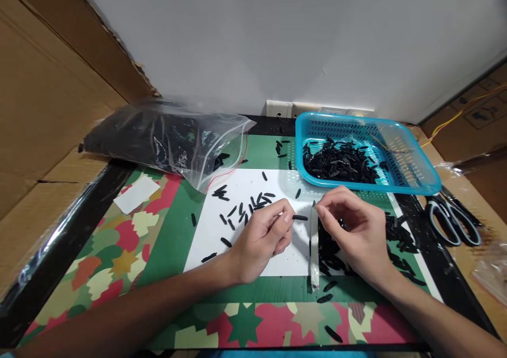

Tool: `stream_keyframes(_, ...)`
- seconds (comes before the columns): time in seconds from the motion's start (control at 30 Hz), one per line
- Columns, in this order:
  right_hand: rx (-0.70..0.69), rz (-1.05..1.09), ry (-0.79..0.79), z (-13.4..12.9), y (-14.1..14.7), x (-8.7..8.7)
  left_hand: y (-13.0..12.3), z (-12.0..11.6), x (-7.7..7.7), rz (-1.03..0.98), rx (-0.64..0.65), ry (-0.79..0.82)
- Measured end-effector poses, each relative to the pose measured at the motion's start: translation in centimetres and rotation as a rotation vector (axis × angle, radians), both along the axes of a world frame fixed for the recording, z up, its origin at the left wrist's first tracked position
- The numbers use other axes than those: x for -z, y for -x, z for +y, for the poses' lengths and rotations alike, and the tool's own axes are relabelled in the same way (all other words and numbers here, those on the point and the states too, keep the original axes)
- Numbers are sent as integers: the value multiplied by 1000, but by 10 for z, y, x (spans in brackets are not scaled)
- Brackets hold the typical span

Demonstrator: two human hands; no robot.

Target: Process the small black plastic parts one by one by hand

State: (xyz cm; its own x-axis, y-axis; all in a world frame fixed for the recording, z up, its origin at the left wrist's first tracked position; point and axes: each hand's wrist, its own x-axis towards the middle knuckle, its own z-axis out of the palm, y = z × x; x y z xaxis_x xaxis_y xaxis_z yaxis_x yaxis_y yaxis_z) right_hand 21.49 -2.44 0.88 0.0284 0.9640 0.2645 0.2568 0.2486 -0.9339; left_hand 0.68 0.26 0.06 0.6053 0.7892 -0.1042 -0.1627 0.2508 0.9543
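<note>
My left hand [265,234] is closed, with a small black slender piece [300,217] pinched between thumb and forefinger, its end pointing right. Just to the right, my right hand [352,228] has its thumb and fingertips pressed together. A small dark tip shows at those fingertips, but what they hold is hard to make out. Beside them a narrow whitish strip [314,257] runs toward me over the white sheet [273,260]. Loose black pieces [257,202] lie scattered on the sheet, and a denser pile [332,252] is partly hidden under my right hand.
A blue basket [415,181] of black pieces stands at the back right. Scissors [453,223] lie right of it. A clear zip bag [158,139] full of dark material rests back left. A paper scrap [137,194] lies on the patterned mat [106,247]; cardboard [47,57] walls the left.
</note>
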Motion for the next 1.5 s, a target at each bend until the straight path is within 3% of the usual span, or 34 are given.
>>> stream_keyframes(0.13,-7,14,9,0,-1,0,-1,0,0,0,-9,4)
stream_keyframes(0.37,-154,-103,2,0,4,-3,0,-1,-3,36,-19,6)
stream_keyframes(0.6,-157,-124,-111,-1,0,-3,1,0,-2,5,-1,27)
stream_keyframes(1.3,-166,-133,-86,-2,2,-4,1,-1,-5,28,-24,23)
stream_keyframes(1.43,-110,-329,-328,4,-10,-11,2,-1,-6,67,-30,22)
stream_keyframes(1.5,21,-493,-489,10,-24,-13,3,-1,-5,72,-16,29)
